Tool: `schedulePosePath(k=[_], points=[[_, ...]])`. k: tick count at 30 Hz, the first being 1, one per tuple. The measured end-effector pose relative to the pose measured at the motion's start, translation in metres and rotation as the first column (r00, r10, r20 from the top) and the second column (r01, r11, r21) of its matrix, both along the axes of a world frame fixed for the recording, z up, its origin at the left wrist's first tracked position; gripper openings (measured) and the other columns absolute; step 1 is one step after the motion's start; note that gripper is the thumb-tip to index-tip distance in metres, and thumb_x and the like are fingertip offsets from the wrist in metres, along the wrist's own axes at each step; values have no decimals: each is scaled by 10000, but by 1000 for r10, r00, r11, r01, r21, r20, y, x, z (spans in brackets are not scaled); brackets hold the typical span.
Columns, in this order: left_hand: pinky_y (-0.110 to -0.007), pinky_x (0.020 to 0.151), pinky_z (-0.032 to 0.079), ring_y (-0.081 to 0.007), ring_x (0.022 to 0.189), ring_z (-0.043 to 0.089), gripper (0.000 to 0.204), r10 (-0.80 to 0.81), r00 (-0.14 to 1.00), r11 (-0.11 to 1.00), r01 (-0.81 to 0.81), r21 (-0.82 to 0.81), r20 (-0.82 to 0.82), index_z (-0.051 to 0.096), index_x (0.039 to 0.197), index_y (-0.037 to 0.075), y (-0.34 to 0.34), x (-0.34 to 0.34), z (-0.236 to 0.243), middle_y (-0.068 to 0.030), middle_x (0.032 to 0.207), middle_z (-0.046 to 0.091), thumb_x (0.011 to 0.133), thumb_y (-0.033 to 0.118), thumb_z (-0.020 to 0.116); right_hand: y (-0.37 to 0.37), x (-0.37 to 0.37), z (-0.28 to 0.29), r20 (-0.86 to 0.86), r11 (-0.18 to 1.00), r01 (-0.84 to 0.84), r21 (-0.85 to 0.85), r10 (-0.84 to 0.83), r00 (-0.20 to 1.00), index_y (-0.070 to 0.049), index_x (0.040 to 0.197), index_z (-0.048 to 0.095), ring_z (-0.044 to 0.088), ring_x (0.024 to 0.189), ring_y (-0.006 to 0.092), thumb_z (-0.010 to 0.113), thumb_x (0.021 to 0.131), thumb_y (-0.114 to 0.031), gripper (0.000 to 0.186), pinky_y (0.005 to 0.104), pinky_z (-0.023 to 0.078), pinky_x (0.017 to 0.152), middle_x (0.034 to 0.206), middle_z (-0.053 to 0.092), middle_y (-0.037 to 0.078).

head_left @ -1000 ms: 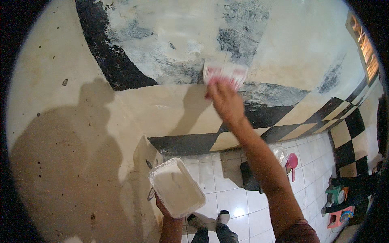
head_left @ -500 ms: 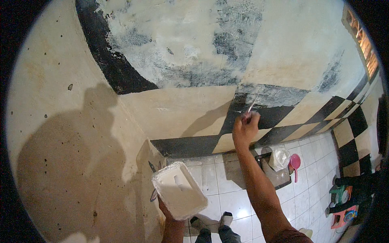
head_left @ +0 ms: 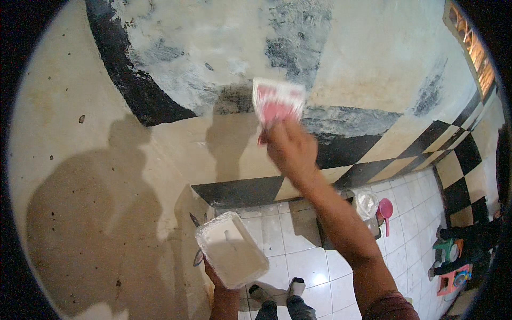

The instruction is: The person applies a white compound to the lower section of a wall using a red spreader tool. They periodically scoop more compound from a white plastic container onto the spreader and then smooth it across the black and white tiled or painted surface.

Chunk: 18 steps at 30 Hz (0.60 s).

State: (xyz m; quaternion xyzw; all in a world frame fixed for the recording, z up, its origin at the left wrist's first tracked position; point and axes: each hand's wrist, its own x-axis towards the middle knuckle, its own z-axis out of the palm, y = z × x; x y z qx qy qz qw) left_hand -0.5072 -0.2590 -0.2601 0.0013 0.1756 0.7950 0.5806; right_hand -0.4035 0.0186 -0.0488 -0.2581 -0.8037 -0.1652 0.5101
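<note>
My right hand [head_left: 292,149] grips a pink spreader [head_left: 276,109] whose flat blade is smeared with white putty. The blade is raised in front of the painted wall [head_left: 368,64], turned broadside and a little blurred; whether it touches the wall I cannot tell. At the lower left, my left hand [head_left: 217,277] holds up a white rectangular tub [head_left: 255,241] with a crusted rim. Pale putty [head_left: 229,256] lies inside it. Most of the left fingers are hidden by the tub. White smears cover dark patches on the wall above a black-and-cream checkered band.
A bare beige wall [head_left: 64,176] closes off the left side. On the tiled floor [head_left: 309,266] are a dark tray [head_left: 326,240], a white plastic bag [head_left: 366,205] and a pink dipper [head_left: 385,208]. Another person's dark-clothed legs [head_left: 464,234] and small stools are at far right.
My right hand has moved up and left, away from the dark checkered patch, turning the spreader so its flat face shows. The tub has barely shifted.
</note>
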Motion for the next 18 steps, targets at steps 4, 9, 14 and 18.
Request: schedulePosePath(k=[4,9,14,18], points=[[-663,1062,297,-386,1296,434,833,-21,1000,1000,21,-2,15,310,1488,244,1,2,-9,-59,1461,427,821,718,464,26,2,60,55,969,149,196,-163,985,-92,849,545,571,720,251,666,738,-90,164,363,478,601,783,520,82],[-608,1041,363,-367,1256,489,735,-74,995,994,69,83,60,366,1453,204,15,16,8,-85,1423,467,871,644,460,62,0,-89,490,974,122,189,-201,848,-89,1159,507,590,993,292,607,798,-166,382,391,525,822,1136,542,134],[-511,1033,429,-315,1238,519,615,6,1000,994,-9,107,21,418,1420,156,34,13,27,-99,1383,503,950,551,419,7,26,-169,542,969,43,-242,98,835,-79,1095,536,617,949,262,632,813,-152,307,394,541,765,1091,580,120],[-531,1028,425,-334,1233,516,652,64,998,998,-64,-2,8,377,1445,148,46,13,21,-104,1409,475,940,558,421,-42,54,-94,-170,635,-182,-751,80,982,-69,1045,538,648,767,264,629,829,-76,235,375,561,702,802,587,98]])
